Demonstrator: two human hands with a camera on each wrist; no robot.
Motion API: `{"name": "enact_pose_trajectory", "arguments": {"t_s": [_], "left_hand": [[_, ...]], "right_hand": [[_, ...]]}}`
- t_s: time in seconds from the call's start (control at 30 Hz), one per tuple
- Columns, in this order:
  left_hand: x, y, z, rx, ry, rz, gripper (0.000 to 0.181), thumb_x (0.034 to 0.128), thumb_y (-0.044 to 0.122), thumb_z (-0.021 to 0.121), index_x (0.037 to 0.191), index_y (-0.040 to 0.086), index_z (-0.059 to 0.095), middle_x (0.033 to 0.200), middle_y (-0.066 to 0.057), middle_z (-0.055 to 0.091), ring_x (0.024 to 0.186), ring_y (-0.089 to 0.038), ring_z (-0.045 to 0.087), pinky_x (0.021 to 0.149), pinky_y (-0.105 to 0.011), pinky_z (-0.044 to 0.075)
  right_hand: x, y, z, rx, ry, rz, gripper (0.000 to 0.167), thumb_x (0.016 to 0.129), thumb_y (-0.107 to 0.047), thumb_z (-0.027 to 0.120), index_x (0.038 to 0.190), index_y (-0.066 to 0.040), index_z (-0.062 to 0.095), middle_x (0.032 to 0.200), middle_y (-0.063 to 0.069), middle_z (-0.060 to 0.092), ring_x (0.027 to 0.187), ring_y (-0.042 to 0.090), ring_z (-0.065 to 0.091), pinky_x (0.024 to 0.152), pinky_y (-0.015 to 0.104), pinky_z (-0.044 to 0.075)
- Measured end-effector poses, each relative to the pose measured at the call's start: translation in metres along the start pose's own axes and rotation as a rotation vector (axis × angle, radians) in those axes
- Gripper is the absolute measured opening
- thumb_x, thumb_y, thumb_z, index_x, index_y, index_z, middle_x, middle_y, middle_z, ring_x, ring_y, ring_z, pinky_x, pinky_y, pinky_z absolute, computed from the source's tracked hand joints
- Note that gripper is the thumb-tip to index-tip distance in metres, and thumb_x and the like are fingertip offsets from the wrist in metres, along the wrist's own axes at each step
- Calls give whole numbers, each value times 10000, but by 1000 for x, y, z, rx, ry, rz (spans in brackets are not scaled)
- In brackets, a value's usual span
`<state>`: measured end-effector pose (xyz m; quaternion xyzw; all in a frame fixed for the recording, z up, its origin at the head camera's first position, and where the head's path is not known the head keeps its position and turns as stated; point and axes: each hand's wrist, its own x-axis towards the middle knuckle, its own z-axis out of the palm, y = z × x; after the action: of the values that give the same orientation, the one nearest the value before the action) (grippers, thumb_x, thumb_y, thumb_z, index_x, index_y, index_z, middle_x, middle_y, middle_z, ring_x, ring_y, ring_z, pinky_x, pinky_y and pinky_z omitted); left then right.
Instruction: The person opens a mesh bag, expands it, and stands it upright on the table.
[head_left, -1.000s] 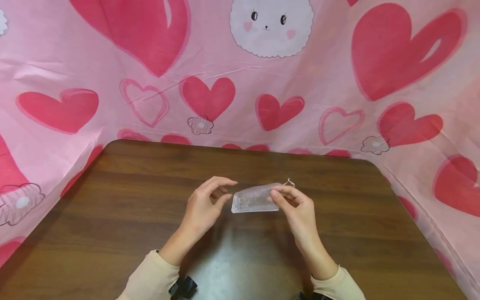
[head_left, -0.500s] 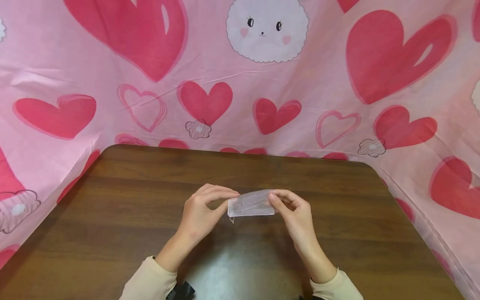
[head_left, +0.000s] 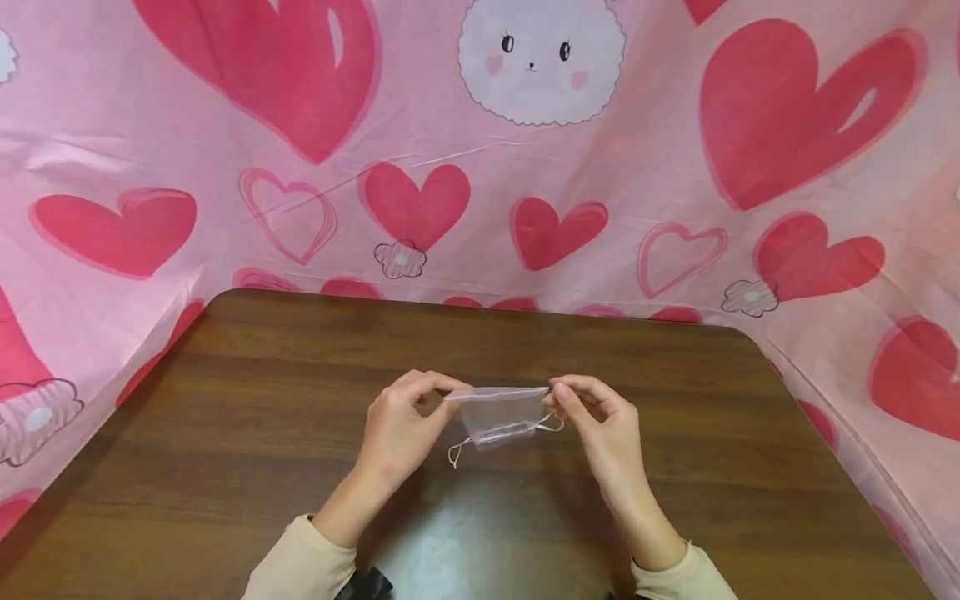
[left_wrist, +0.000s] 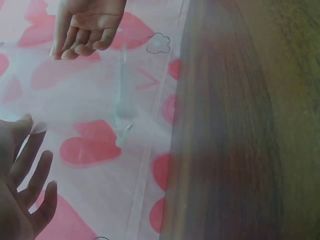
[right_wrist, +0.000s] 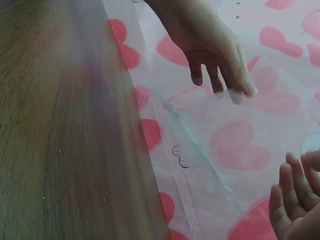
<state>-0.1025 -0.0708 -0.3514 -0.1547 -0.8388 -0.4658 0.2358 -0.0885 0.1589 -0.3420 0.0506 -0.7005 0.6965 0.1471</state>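
A small sheer white drawstring pouch (head_left: 502,415) is stretched between both hands above the table. Its closed-looking edge lies along the top, and the gathered drawstring end hangs lower, with a cord loop (head_left: 455,453) dangling on the left and another sticking out on the right. My left hand (head_left: 401,425) pinches the upper left corner between thumb and fingers. At the upper right corner, my right hand (head_left: 609,429) pinches the fabric with thumb and index finger. Both wrist views show the see-through pouch (right_wrist: 235,145) spanning the hands; nothing is visible inside it.
A dark brown wooden table (head_left: 285,400) spreads beneath the hands. Behind it and along the sides hangs a pink cloth (head_left: 465,125) printed with red hearts. Beige sleeves (head_left: 303,558) and black wrist straps show at the lower edge.
The left hand, earlier apart from the pouch, has taken hold of it. The pouch has been turned, so its drawstring end now hangs toward the person. The right hand has shifted slightly right.
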Motion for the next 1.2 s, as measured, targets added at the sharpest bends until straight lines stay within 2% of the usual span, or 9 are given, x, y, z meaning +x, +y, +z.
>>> {"name": "enact_pose_trajectory", "arguments": {"t_s": [0.13,0.27,0.43,0.53,0.67,0.83,1.03,1.2], "left_hand": [[0,1,1,33,-2,-36,79,828,257,814,889,258,764,774,136,636,728,-111,594,681,-354,493],[1,2,1,38,-19,-41,83,835,285,806,895,249,761,796,131,652,735,-108,609,688,-336,496],[-1,2,3,21,-49,-30,94,819,259,820,882,230,758,835,122,685,750,-141,638,703,-343,514],[-3,2,4,9,-57,-38,85,818,246,823,860,229,751,840,128,692,755,-154,643,706,-327,512],[-4,4,4,-7,-58,-62,78,834,256,811,823,237,736,838,137,691,767,-145,647,714,-306,510],[-5,5,4,2,-72,-70,81,840,268,805,818,248,729,824,146,672,760,-130,628,713,-319,503],[-7,7,6,24,-125,-74,63,853,313,788,849,268,744,757,170,602,750,-121,592,693,-321,476],[-9,8,7,33,-156,-58,78,869,348,765,901,279,748,747,158,575,719,-106,543,656,-311,445]], "right_hand": [[0,-2,0,26,17,-29,195,921,-13,680,1024,148,645,823,55,722,785,181,700,760,283,560],[-1,-3,-1,18,17,-66,184,906,9,689,1058,110,664,914,84,732,871,181,699,815,256,537],[-3,-2,-2,2,-71,-106,272,885,64,683,1154,90,651,1048,100,722,985,154,683,852,236,518],[-5,-1,-3,-9,-115,-114,255,922,55,636,1174,91,642,1079,74,722,1022,151,674,887,243,506],[-9,-2,-3,-14,-119,-108,204,961,20,590,1142,90,654,1023,52,740,1003,157,680,902,246,497],[-10,-3,-2,-3,-149,-91,196,917,33,656,1106,84,667,972,84,742,943,174,697,857,255,519],[-8,-2,-1,-56,-157,-85,159,870,33,718,1020,80,698,918,48,741,860,131,698,786,249,539],[-8,-1,0,-139,-152,-68,105,867,-22,745,954,35,731,840,41,736,779,133,688,700,247,532]]}}
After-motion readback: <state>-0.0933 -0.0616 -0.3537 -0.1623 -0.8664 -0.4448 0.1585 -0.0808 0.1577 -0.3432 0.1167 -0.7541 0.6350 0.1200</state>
